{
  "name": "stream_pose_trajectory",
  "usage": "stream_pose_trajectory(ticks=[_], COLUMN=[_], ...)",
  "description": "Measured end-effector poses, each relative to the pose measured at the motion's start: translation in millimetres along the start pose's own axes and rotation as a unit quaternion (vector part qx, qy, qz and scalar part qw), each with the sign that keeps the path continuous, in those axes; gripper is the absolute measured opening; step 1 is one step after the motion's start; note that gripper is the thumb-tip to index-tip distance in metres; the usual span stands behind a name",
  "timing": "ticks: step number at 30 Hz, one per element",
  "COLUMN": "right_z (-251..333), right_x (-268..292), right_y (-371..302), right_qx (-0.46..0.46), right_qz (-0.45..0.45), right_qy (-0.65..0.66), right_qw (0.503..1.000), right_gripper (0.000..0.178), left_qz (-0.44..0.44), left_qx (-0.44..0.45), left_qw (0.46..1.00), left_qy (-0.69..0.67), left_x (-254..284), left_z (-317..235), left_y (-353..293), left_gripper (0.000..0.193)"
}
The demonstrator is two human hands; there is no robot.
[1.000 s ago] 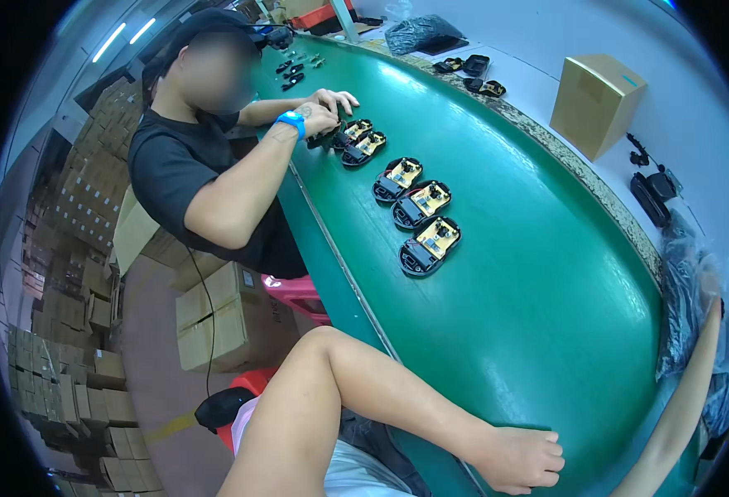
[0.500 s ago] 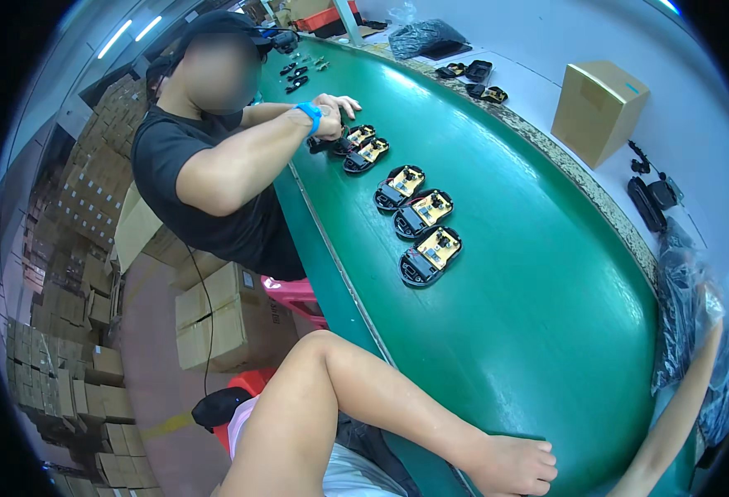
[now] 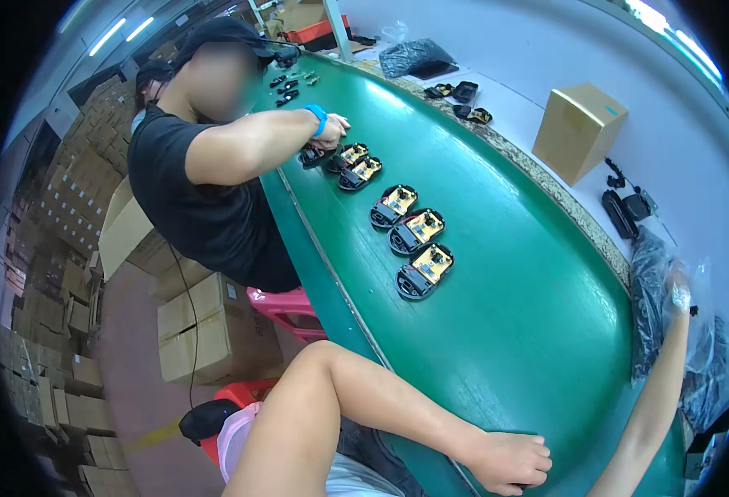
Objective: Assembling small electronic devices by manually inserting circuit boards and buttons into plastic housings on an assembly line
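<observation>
My left hand [image 3: 509, 462] rests closed at the near edge of the green belt [image 3: 530, 348]. A dark bit shows under its fingers, too small to name. My right arm stretches to the far right side, where my right hand [image 3: 677, 290] is in a clear plastic bag [image 3: 700, 331]; the plastic and blur hide its fingers. Beside it lies a dark-filled plastic bag [image 3: 651, 277]. Further up the belt sit several open black rounded housings with yellowish circuit boards, the nearest housing [image 3: 424, 272] beyond my left forearm.
A co-worker [image 3: 215, 157] at the left handles a housing [image 3: 315, 155] on the belt. Behind the belt's stone-patterned edge stand a cardboard box [image 3: 579, 132], black parts [image 3: 621, 214] and another dark bag [image 3: 414, 58]. Cartons [image 3: 207, 327] and a pink stool [image 3: 281, 306] are at the left.
The view has shifted slightly. My right hand stays at the plastic bag and my left stays closed on the belt. The co-worker's hands have drawn lower over the housing.
</observation>
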State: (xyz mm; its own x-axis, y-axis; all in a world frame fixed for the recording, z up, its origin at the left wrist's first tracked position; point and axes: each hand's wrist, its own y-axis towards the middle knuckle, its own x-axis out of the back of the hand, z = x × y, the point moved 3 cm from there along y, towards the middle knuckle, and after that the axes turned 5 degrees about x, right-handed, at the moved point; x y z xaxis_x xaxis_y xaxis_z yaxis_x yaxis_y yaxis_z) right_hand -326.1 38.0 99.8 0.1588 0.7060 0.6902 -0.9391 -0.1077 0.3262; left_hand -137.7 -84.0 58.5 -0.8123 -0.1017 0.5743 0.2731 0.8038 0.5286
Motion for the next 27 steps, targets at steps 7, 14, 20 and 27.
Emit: stream_pose_trajectory(ticks=[7, 14, 20, 27], right_z=[20, -2, -129, -260], right_x=[-61, -47, 62, 224], right_y=[38, 52, 7, -114], right_qx=[0.01, -0.01, -0.158, -0.396], right_qz=[0.027, -0.043, -0.188, -0.199], right_qy=[0.024, 0.008, -0.121, -0.169], right_qw=[0.999, 0.999, 0.962, 0.88], right_gripper=[0.063, 0.066, 0.068, 0.07], left_qz=[0.001, 0.031, 0.08, 0.149], left_qx=[0.005, 0.021, 0.072, 0.028], left_qw=[1.0, 0.999, 0.993, 0.988], left_qy=[-0.027, -0.038, -0.045, 0.027], left_x=[-10, -6, 13, -29], left_z=[-8, -6, 11, 21], left_y=[-5, -6, 6, 40], left_gripper=[0.023, 0.024, 0.017, 0.024])
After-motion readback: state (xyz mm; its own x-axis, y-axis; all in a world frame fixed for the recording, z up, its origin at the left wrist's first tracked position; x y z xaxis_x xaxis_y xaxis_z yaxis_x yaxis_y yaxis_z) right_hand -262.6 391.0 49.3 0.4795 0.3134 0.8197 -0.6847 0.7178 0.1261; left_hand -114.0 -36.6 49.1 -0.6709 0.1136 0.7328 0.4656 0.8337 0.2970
